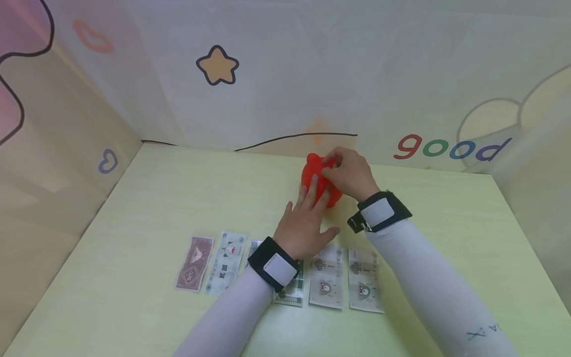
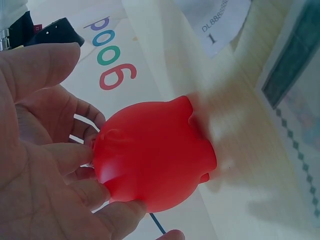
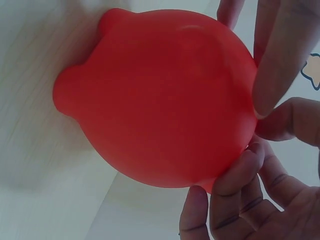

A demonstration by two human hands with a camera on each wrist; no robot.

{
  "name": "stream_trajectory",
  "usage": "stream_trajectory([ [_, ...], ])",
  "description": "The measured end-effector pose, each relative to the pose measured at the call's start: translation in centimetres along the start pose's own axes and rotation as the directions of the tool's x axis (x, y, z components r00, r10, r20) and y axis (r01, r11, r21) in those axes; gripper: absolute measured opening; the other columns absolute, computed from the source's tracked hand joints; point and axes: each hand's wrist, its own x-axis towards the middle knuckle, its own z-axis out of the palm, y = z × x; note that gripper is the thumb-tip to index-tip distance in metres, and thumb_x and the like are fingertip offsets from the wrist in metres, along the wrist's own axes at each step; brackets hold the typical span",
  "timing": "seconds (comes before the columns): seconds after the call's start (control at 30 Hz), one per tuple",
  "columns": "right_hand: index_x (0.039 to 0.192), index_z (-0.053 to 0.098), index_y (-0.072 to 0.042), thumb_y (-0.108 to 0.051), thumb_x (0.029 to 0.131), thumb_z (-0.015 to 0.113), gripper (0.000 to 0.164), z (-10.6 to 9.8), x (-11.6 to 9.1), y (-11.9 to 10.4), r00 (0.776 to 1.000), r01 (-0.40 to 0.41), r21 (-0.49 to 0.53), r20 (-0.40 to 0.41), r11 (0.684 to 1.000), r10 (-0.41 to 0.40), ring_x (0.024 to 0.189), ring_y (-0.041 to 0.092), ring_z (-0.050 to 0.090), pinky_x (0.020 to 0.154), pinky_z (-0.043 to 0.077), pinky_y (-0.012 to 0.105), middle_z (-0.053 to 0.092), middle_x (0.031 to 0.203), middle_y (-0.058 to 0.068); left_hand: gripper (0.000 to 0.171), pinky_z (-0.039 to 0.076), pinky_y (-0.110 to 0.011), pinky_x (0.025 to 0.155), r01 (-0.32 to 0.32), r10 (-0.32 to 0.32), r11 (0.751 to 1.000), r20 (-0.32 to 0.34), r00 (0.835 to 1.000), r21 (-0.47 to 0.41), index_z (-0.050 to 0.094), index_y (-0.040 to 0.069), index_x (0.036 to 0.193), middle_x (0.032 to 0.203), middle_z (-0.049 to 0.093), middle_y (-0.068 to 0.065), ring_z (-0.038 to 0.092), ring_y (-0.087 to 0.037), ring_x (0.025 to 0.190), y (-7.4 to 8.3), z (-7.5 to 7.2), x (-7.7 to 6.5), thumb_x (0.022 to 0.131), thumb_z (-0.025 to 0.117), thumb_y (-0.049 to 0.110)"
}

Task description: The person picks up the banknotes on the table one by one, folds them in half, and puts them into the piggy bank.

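Note:
A glossy red piggy bank (image 1: 309, 171) stands near the back of the table, its short feet showing in the left wrist view. My left hand (image 1: 303, 223) lies against its near side with fingers stretched out and thumb apart. From the right, my right hand (image 1: 352, 172) reaches over the top, thumb and fingers bent in together at the red surface. Whether something thin sits between those fingertips is hidden. In the right wrist view, fingers of both hands meet along the edge of the piggy bank (image 3: 150, 100).
Several play banknotes lie in a row in front: a reddish one (image 1: 195, 264), a pale green one (image 1: 226, 263), a dark green one (image 1: 290, 295) partly under my left wrist, and two greyish ones, the rightmost banknote (image 1: 366, 287) beside my right sleeve. A printed curtain (image 1: 276, 89) hangs behind.

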Motion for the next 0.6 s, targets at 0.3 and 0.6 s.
stream_trajectory([
  [0.3,0.132,0.062,-0.008,-0.018,0.096,0.065,0.038,0.1,-0.3,0.6,1.000,0.020,0.026,0.006,0.999,-0.020,0.100,0.033,0.059,0.082,0.062,0.041,0.064,0.118,0.018,0.092,0.028,-0.063,0.124,0.006,-0.006,1.000,0.003,1.000,-0.006,0.020,0.025,0.167,0.177,-0.002,-0.001,0.009,-0.034,0.163,0.0,-0.1,0.0,0.093,0.072,0.048],
  [0.6,0.139,0.063,-0.010,-0.021,0.101,0.062,0.040,-0.8,-2.1,2.0,0.997,0.066,0.052,0.027,0.996,-0.067,0.109,0.035,0.059,0.081,0.060,0.039,0.063,0.132,0.017,0.088,0.037,-0.060,0.120,0.006,-0.011,0.996,-0.046,0.999,-0.095,0.026,0.021,0.165,0.176,0.010,-0.004,0.020,-0.035,0.161,0.2,-0.4,0.0,0.094,0.071,0.044],
])
